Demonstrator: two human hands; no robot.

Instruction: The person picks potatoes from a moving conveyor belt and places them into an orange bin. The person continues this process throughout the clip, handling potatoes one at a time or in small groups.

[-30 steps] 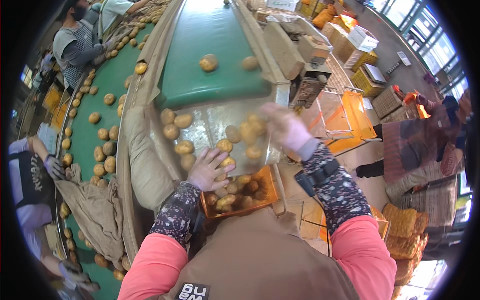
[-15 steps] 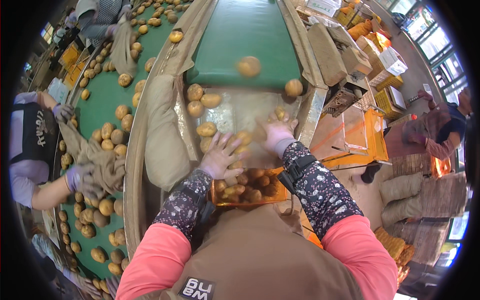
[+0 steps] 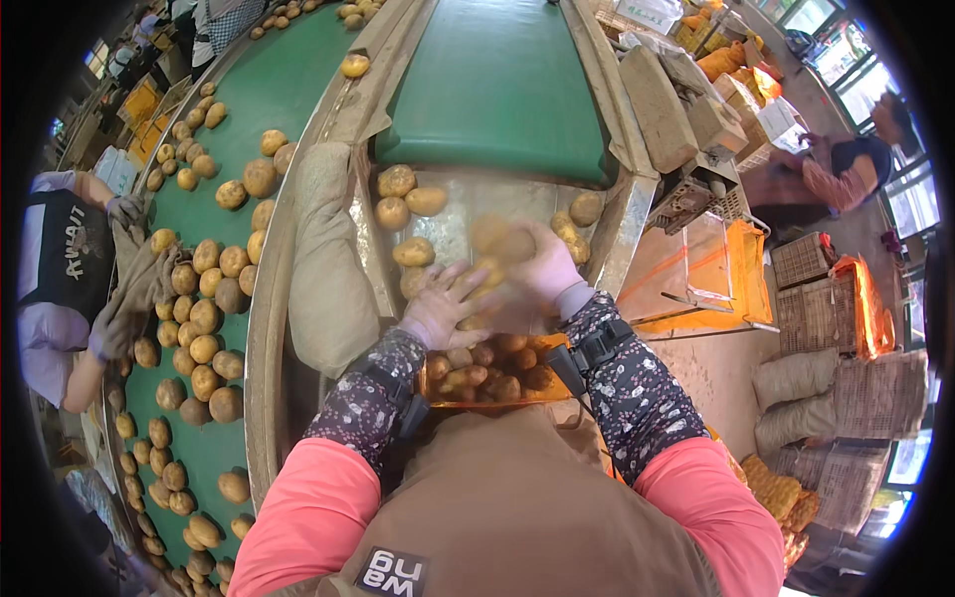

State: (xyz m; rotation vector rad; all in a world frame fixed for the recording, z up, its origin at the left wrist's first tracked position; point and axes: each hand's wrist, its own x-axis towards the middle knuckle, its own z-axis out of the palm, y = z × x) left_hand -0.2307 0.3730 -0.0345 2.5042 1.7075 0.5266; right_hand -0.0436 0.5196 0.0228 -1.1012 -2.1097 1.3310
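metal chute (image 3: 456, 234) | potatoes (image 3: 396, 181) along both sides | middle blurred, perhaps more potatoes

Daylight is shining through the framed windows (image 3: 861, 92) at the upper right, falling toward a pale, dull floor (image 3: 718, 386). Brown crates (image 3: 880, 396) are standing in stacks along the right, while yellow crates (image 3: 143, 103) are sitting at the upper left.

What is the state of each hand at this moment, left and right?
Left hand: open, spread wide.
Right hand: curved at a blurred potato; whether gripped, cannot be told.
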